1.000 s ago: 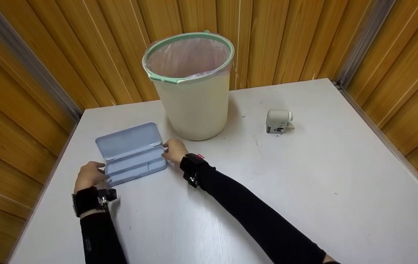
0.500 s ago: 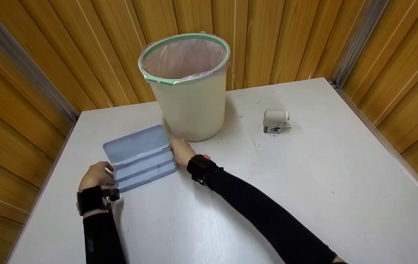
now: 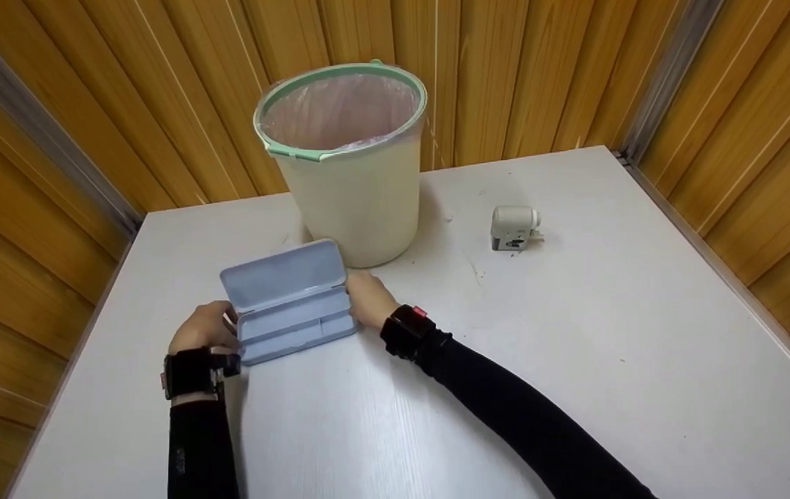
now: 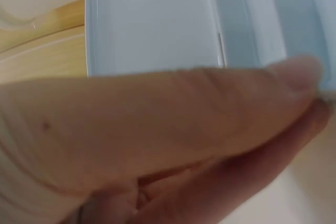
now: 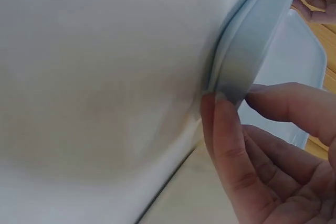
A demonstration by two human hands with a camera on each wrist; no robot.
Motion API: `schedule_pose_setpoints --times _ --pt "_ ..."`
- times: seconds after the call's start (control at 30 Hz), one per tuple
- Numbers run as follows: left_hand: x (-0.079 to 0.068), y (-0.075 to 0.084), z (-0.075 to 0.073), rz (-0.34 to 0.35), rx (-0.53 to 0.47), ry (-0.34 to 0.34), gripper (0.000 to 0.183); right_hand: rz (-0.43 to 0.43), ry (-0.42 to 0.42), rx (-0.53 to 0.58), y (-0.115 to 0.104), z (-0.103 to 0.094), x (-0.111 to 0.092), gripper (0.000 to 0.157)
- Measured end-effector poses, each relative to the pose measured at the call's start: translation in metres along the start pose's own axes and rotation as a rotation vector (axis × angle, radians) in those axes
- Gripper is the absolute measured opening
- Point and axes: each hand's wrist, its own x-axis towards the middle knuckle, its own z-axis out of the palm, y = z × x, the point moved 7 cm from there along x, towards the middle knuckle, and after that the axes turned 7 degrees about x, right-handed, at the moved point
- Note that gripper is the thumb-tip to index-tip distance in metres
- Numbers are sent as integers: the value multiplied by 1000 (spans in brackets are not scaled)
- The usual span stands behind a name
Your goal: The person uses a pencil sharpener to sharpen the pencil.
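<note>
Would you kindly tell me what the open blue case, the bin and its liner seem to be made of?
The blue case is probably hard plastic, smooth and satiny, judging by its thin, rounded walls. The bin also looks plastic, with smooth sides and a soft sheen. The liner seems thin plastic film, pinkish, wrinkled and slightly shiny.

The inner floor of the round cream plastic bin (image 3: 360, 201) is hidden. The print (image 3: 514, 243) on the small off-white container (image 3: 513, 222) cannot be read. The open pale-blue plastic case (image 4: 152, 24) is cut off in the left wrist view.
</note>
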Motion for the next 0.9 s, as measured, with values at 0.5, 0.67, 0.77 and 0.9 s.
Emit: schedule_pose_setpoints --times 0.5,0.67,0.77,0.9 --pt "17 54 24 149 31 -27 39 57 23 44 48 -35 -39 18" --pt "23 72 33 197 12 -34 38 89 40 25 65 -50 -52 19" --pt "26 82 39 231 1 -31 37 117 25 17 75 -59 -58 24" --pt "28 94 45 270 -19 -24 37 149 2 -6 83 -70 -65 26"
